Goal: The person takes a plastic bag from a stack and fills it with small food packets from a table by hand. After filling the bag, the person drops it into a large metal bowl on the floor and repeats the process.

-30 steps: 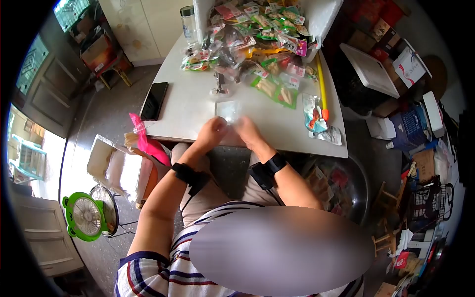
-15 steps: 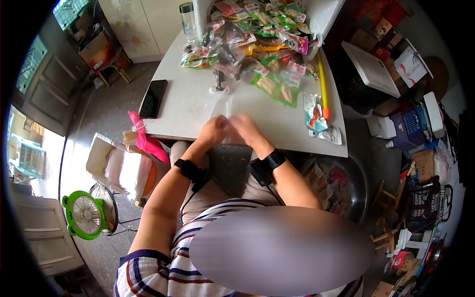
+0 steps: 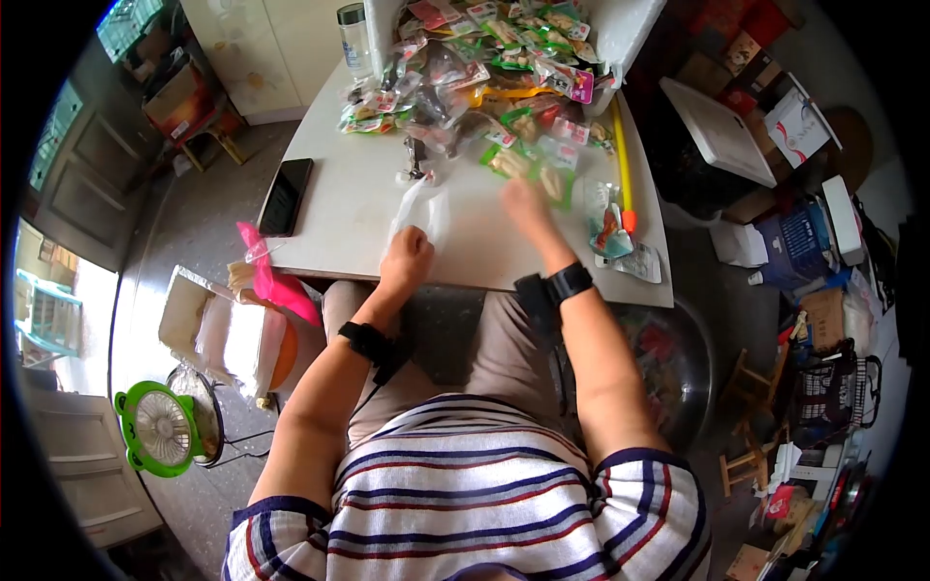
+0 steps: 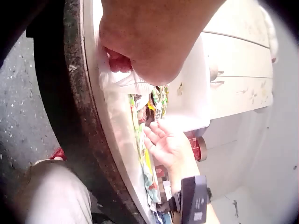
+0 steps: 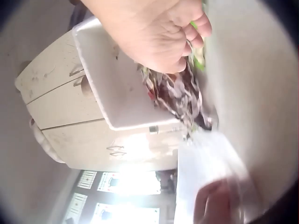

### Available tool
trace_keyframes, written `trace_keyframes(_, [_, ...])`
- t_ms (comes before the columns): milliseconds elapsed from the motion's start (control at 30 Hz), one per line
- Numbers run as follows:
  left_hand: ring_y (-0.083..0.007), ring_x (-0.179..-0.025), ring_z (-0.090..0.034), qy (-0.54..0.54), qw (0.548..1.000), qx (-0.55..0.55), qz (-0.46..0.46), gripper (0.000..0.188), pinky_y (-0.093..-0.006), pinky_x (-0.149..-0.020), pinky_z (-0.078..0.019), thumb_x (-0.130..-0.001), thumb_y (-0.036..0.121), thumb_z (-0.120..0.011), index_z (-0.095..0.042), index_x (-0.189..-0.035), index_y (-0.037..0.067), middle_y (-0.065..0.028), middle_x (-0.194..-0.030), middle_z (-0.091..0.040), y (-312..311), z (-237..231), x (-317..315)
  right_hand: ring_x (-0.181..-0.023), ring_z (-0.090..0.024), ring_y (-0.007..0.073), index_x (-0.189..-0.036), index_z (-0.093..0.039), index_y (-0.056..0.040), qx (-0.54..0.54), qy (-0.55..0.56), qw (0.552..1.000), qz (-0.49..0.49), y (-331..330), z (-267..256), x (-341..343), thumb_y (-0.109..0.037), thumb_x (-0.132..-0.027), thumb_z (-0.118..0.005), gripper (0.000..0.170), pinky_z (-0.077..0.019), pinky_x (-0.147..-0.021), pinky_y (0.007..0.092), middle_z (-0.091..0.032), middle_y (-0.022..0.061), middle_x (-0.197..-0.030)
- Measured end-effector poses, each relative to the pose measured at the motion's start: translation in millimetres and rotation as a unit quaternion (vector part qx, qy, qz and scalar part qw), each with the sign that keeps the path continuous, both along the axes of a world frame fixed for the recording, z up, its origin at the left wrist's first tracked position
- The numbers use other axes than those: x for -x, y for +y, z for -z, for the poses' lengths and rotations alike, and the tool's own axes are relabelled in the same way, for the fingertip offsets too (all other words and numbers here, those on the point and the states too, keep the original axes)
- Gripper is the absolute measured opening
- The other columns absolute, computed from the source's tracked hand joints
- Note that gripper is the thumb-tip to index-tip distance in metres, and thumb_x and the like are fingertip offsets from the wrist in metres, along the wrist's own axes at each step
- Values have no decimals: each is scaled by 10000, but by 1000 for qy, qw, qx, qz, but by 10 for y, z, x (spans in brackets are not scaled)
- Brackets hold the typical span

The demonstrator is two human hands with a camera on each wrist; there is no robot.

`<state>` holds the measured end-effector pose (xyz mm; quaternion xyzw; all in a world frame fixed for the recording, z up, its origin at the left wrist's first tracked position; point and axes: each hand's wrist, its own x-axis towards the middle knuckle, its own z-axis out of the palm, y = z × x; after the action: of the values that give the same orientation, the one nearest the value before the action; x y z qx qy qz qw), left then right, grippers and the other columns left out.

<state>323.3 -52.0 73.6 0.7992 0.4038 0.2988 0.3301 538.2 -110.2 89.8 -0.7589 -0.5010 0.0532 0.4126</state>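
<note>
My left hand [image 3: 409, 257] grips a thin translucent plastic bag [image 3: 427, 207] near the table's front edge; the bag stands up from the fist, and in the right wrist view its sheet [image 5: 203, 156] spreads beside the pile. My right hand [image 3: 528, 208] reaches forward over the table, blurred, with nothing in its loosely bent fingers [image 4: 159, 128]. Just past it lie green-edged clear packets with pale food inside [image 3: 508, 162]. Beyond these, a heap of sealed snack packets [image 3: 528, 58] spills out of a white foam box [image 3: 630, 34]. A dark-filled packet [image 3: 415, 155] lies ahead of the bag.
A phone [image 3: 287, 198] lies at the table's left edge, a jar [image 3: 355, 44] behind it. On the right are a yellow stick [image 3: 623, 165] and silver-blue pouches [image 3: 608, 232]. Below, a metal basin [image 3: 693, 378] holds packets. A pink bag [image 3: 281, 286] hangs at the left corner.
Both hands were together at the bag; now the right hand has left it and moved forward and right toward the packets. The left hand keeps the bag, which stands taller and wider.
</note>
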Motion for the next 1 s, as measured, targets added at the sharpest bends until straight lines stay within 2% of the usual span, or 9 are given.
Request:
trace_keyframes(133, [-331, -665, -494, -9, 999, -47, -2, 133, -405, -586, -380, -717, 175, -451, -495, -705, 49, -159, -676, -513, -123, 77, -37, -907, -504, 297, -940, -500, -53, 83, -53, 989, 111, 51, -75, -607, -221, -693, -516, 299, -401, -755, 399, -544, 162, -926])
trace_keyframes(367, [-338, -616, -487, 20, 994, -103, 5, 109, -420, -542, -370, -700, 154, -465, -491, -693, 49, -162, -638, -505, -90, 118, -45, -1051, -399, 275, -1020, -456, -97, 308, -145, 936, 89, 11, 43, -582, -393, -646, -525, 481, -335, -813, 445, -454, 122, -1101])
trace_keyframes(567, [-340, -616, -483, 13, 992, -123, 13, 108, -421, -545, -368, -691, 157, -467, -488, -694, 51, -161, -641, -503, -71, 140, -49, -912, -463, 290, -883, -462, -77, 168, -240, 951, -95, -487, -109, 123, -258, -645, -551, 312, -374, -729, 432, -504, 131, -929])
trace_keyframes(667, [-339, -642, -480, 8, 996, -88, 14, 107, -419, -562, -366, -693, 162, -466, -487, -708, 59, -156, -666, -505, -89, 140, -40, -775, -497, 315, -840, -454, -70, 129, -221, 959, -120, -575, -31, 238, -181, -646, -543, 240, -403, -643, 419, -506, 147, -788])
trace_keyframes(700, [-336, -649, -480, 4, 996, -85, 14, 110, -416, -568, -367, -694, 166, -466, -487, -712, 59, -154, -672, -505, -89, 150, -36, -684, -498, 339, -830, -474, -62, 53, -219, 968, -110, -587, 11, 273, -144, -650, -524, 204, -413, -594, 414, -508, 167, -736])
trace_keyframes(800, [-329, -657, -483, -4, 997, -74, 12, 119, -409, -576, -370, -693, 175, -467, -487, -718, 60, -148, -678, -505, -76, 174, -30, -694, -485, 364, -858, -485, -44, -32, -136, 987, -85, -648, 2, 304, -95, -669, -501, 196, -423, -607, 389, -509, 181, -752])
trace_keyframes(900, [-322, -642, -489, 6, 999, -37, 9, 121, -405, -567, -374, -684, 178, -471, -489, -707, 60, -146, -659, -502, -83, 143, -54, -696, -520, 303, -899, -485, -19, -54, 11, 998, 2, -718, -125, 270, -52, -677, -487, 224, -433, -621, 335, -525, 155, -764])
trace_keyframes(933, [-319, -638, -491, 15, 1000, -13, 7, 120, -404, -564, -375, -679, 176, -473, -489, -701, 59, -146, -652, -501, -92, 110, -67, -708, -532, 203, -936, -466, 2, -61, 181, 982, -3, -713, -120, 153, -40, -675, -496, 266, -428, -638, 288, -536, 101, -770])
trace_keyframes(1000, [-317, -631, -494, 23, 1000, -3, 7, 118, -404, -558, -376, -668, 171, -475, -489, -689, 56, -146, -640, -497, -83, 103, -85, -740, -505, 148, -935, -473, 16, -145, 491, 858, -47, -757, -155, 160, -51, -658, -521, 290, -418, -649, 269, -533, 66, -806])
